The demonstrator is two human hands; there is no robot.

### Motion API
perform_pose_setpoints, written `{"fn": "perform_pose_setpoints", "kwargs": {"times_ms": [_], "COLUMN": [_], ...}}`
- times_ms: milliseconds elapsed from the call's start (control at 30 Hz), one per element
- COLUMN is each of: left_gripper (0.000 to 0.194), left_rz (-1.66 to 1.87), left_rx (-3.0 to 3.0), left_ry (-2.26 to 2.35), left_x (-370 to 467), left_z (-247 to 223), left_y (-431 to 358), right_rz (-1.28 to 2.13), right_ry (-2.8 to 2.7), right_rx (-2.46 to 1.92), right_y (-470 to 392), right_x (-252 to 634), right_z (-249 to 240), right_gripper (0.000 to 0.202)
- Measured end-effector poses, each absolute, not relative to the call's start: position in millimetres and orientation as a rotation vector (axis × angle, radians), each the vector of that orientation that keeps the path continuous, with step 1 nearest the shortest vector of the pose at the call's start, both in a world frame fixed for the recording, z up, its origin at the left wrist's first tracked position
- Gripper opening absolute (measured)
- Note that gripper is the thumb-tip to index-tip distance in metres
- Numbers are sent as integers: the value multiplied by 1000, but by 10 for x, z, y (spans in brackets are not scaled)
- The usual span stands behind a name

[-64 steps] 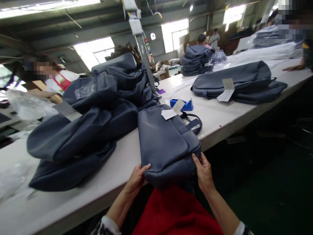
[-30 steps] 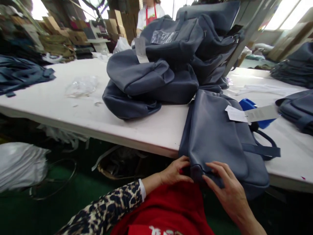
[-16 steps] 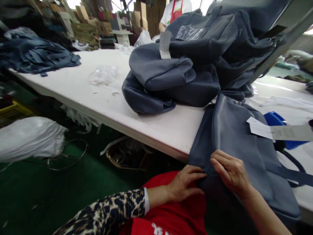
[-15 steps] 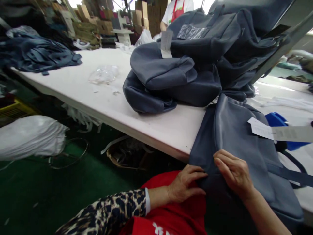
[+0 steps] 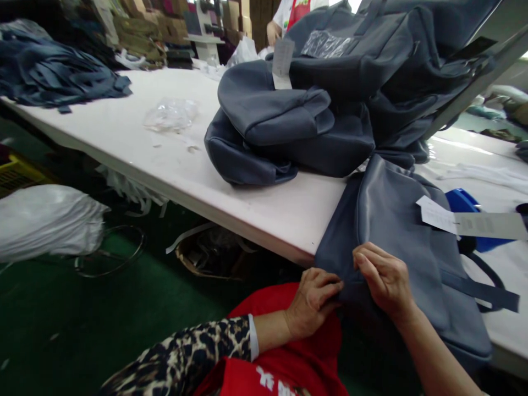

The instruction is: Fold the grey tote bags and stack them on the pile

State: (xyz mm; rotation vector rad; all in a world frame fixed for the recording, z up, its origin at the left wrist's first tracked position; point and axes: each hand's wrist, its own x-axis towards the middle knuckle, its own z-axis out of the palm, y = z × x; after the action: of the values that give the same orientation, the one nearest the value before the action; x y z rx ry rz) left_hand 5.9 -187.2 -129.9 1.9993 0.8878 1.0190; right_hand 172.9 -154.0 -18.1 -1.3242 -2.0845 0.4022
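Observation:
A dark blue-grey bag [image 5: 412, 253] lies over the table's near edge, with a white hang tag [image 5: 437, 214] on its upper side and a strap [image 5: 478, 289] trailing to the right. My left hand [image 5: 313, 302] is closed on the bag's lower left edge, its fingertips partly hidden against the material. Just to the right, my right hand [image 5: 385, 280] pinches the bag near its piped seam, fingers curled. A red apron [image 5: 284, 357] shows below my left hand.
Several similar bags are piled [image 5: 289, 121] on the white table [image 5: 173, 159]. Plastic wrap [image 5: 171, 113] and dark straps [image 5: 58, 71] lie farther left. A blue object [image 5: 464, 201] sits behind the bag. Below are a scrap container [image 5: 210, 258] and white bundle [image 5: 49, 223]. A person [image 5: 284, 19] stands beyond.
The view has shifted slightly. My left hand's fingers, spread before, have drawn together at the bag's edge. The right hand keeps its pinch and sits slightly nearer the left.

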Motion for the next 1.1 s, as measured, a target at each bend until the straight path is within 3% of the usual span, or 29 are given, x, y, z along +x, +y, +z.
{"fn": "perform_pose_setpoints", "kwargs": {"times_ms": [167,333,500,600,733,867,967,1100], "left_gripper": [39,32,65,61,45,38,47,65], "left_rz": [1029,1142,707,567,633,581,475,434], "left_rx": [1952,1342,592,568,786,757,673,697], "left_ry": [758,930,807,670,545,479,460,442], "left_x": [-3,-70,-26,35,129,129,107,147], "left_z": [-1348,-1339,-1347,-1342,-1342,-1340,-1314,-1221], "left_y": [-1886,-1823,-1655,-1532,-1416,-1378,-1348,-1297], "right_rz": [379,469,545,613,731,802,827,745], "right_ry": [-2206,-2245,-2249,-2371,-2544,-2385,-2190,-2039], "right_rx": [-1356,-1338,-1313,-1326,-1331,-1423,-1478,-1531], "right_y": [-1516,-1500,-1463,-1464,-1522,-1610,-1665,-1748], "right_x": [1715,1756,1764,1698,1588,1604,1664,1730], "right_z": [-200,-109,-98,-129,-186,-254,-312,-322], "right_gripper": [41,44,44,46,46,37,23,19]}}
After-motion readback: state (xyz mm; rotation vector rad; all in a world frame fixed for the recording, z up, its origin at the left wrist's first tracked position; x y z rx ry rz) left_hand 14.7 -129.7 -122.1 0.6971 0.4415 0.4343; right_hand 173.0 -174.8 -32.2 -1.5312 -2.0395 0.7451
